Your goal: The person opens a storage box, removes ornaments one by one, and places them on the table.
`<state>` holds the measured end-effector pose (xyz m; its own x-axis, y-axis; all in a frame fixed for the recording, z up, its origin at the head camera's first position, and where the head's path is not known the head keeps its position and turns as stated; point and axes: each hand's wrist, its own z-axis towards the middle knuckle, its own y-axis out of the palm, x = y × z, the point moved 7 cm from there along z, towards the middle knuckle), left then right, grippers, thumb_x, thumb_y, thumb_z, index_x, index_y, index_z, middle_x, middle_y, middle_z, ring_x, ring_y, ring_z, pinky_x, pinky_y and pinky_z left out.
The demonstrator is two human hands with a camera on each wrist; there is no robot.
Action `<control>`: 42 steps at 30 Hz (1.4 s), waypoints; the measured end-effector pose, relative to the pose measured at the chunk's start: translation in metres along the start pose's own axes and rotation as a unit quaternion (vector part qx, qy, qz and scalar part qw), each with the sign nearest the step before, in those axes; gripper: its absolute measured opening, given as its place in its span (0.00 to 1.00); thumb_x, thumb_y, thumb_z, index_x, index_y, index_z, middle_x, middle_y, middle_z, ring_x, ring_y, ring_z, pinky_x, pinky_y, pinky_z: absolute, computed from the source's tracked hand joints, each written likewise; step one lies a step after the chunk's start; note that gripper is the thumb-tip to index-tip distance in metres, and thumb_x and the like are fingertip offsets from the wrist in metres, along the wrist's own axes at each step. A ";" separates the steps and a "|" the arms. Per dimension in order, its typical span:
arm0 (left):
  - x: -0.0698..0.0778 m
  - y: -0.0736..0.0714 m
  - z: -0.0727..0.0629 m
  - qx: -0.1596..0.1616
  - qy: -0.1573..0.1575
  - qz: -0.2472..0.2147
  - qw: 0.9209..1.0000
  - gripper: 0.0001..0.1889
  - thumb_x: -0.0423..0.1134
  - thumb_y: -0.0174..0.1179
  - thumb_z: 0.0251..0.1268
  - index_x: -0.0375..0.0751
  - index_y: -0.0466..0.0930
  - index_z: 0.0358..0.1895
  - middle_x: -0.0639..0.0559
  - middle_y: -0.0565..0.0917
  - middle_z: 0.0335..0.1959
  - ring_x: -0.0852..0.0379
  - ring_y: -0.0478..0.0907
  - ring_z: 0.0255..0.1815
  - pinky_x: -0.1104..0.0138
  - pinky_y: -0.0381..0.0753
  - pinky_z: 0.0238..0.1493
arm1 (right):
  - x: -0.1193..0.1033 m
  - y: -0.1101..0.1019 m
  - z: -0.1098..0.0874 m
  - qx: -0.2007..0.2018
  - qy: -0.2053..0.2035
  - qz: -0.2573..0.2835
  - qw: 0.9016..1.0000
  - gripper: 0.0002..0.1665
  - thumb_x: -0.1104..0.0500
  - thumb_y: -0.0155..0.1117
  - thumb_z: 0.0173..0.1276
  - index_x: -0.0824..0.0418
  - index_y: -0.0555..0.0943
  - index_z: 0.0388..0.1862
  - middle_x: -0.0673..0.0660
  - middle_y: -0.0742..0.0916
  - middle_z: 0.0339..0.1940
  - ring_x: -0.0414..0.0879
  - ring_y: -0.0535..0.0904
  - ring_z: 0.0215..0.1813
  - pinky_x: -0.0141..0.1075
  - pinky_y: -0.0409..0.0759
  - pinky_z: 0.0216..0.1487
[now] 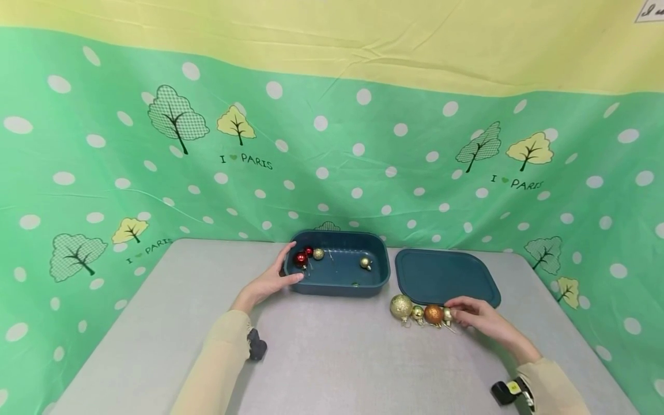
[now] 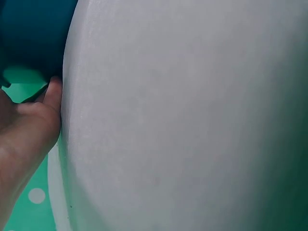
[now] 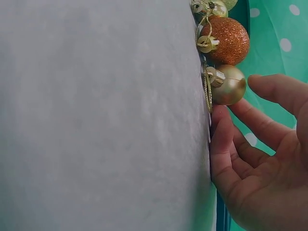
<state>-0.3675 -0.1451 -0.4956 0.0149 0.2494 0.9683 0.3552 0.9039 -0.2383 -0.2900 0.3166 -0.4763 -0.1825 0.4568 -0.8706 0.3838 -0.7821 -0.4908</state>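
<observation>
From my end, the box (image 1: 334, 290) and its lid (image 1: 443, 275) look like smooth plastic with a dull, nearly matt finish, while the desk (image 1: 363, 369) reads as matt and the backdrop (image 1: 332, 144) as soft, creased cloth. I see rough glitter over the orange ball (image 3: 232, 42) and the large gold ball (image 1: 401, 306), a smooth satin shine on the end gold ball (image 3: 233, 86), and high gloss on the larger red ball (image 1: 300, 259). That satin one carries, to my eye, a shiny metallic-looking cap (image 3: 218, 77) and a glinting cord (image 3: 208, 92).
</observation>
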 end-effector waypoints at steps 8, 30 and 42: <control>0.022 0.003 -0.010 -0.020 -0.007 -0.019 1.000 0.50 0.39 0.64 0.63 0.53 0.37 0.79 0.38 0.33 0.77 0.36 0.28 0.75 0.38 0.35 0.68 | 0.002 -0.002 -0.002 0.014 -0.011 0.005 1.000 0.19 0.64 0.54 0.74 0.79 0.72 0.56 0.62 0.83 0.41 0.41 0.78 0.34 0.36 0.79 0.31; 0.003 0.000 -0.001 -0.003 0.002 -0.007 1.000 0.50 0.41 0.64 0.63 0.60 0.36 0.78 0.41 0.32 0.78 0.37 0.28 0.75 0.38 0.33 0.67 | -0.034 -0.016 0.008 0.153 -0.088 -0.002 0.984 0.16 0.66 0.54 0.73 0.76 0.74 0.55 0.58 0.83 0.45 0.43 0.81 0.39 0.34 0.81 0.37; 0.000 0.000 0.002 0.001 0.010 0.004 1.000 0.49 0.43 0.65 0.63 0.63 0.37 0.78 0.41 0.33 0.78 0.36 0.30 0.75 0.37 0.35 0.67 | -0.061 0.000 0.029 0.152 -0.122 0.029 0.980 0.17 0.66 0.52 0.75 0.75 0.73 0.58 0.43 0.81 0.49 0.45 0.82 0.45 0.35 0.81 0.41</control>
<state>-0.3688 -0.1441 -0.4957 0.0373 0.2500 0.9675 0.3523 0.9027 -0.2468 -0.3049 0.2766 -0.4243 -0.3931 0.3229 -0.8609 0.1190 -0.9106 -0.3959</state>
